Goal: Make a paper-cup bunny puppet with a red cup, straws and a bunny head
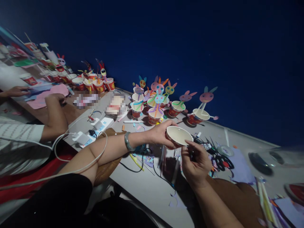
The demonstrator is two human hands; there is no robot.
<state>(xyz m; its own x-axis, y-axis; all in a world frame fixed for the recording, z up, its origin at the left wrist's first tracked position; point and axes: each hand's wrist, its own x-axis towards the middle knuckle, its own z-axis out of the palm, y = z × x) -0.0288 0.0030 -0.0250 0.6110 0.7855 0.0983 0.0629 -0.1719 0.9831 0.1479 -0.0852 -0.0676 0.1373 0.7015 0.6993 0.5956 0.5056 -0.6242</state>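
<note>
A paper cup [179,135] with a pale inside and a red outer wall is tipped so that its mouth faces me. My left hand [159,133] is wrapped round its far left side. At the cup's right rim, the curled fingers of my right hand [197,163] pinch the edge; the exact fingertip contact is partly hidden. Just behind stand several red paper cups carrying rabbit-faced paper figures, among them a cup with a blue rabbit [158,98] and one with a pink rabbit [206,97]. Black-handled scissors [222,161] lie right of my right hand.
Left of my arm are a power strip [101,128] with chargers and a white cable [105,148] looping over my forearm. A co-worker's arm [55,117] rests at the left. Purple paper [241,166], a tape roll [225,150] and paper scraps lie about the table.
</note>
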